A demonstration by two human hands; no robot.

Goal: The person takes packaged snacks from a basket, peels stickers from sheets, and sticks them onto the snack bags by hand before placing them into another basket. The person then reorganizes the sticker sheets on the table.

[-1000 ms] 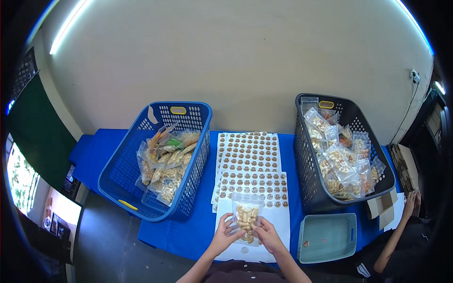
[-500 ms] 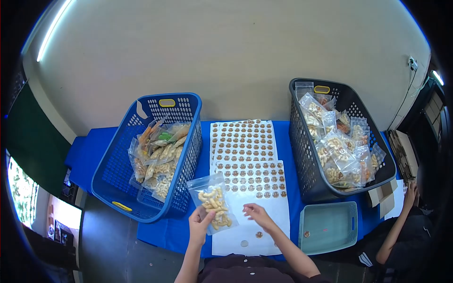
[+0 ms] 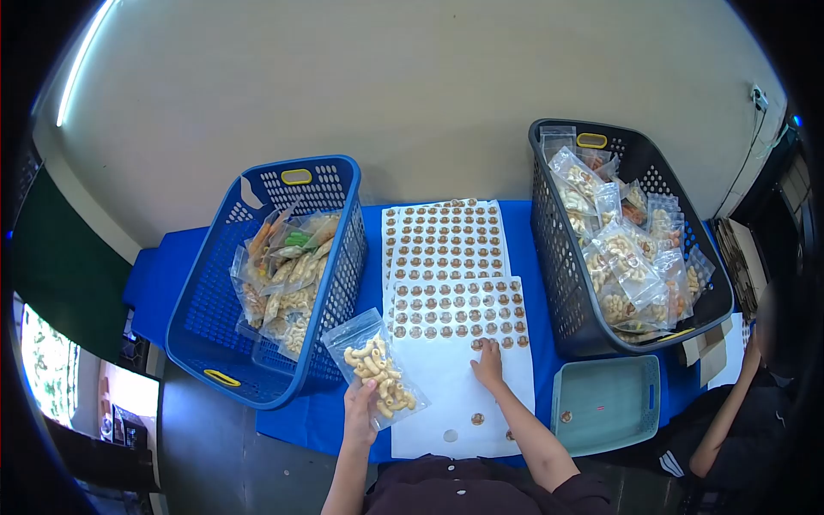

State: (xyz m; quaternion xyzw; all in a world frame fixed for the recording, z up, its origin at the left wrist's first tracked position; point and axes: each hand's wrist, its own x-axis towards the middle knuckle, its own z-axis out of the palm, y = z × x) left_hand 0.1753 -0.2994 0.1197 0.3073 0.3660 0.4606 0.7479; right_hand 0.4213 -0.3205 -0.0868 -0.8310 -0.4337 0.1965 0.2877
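Nearest the person, a loose brown round sticker (image 3: 477, 419) lies on the bare near part of the front sticker sheet (image 3: 438, 386), with a pale disc (image 3: 451, 435) to its left. The left hand (image 3: 359, 414) clamps a clear bag of curled snacks (image 3: 378, 371) between its thumb and fingers, holding it tilted over the sheet's left edge. No round sticker shows on the bag's face, so this one looks unlabelled as yet.

The right hand (image 3: 487, 367) is at the left end of the sheet's short last row, its fingertips at a sticker; whether they are pinched together or slightly apart is too small to tell. By the look of it, about half the front sheet is used: four rows and a few odd stickers are left.

To the right lies a pale green tray (image 3: 601, 433) with one sticker in it. Farther off, filled bags lie heaped in the blue basket (image 3: 339, 279) on the left and the black basket (image 3: 558, 283) on the right. Farthest, between the baskets, the back sheets (image 3: 442, 240) look barely started.
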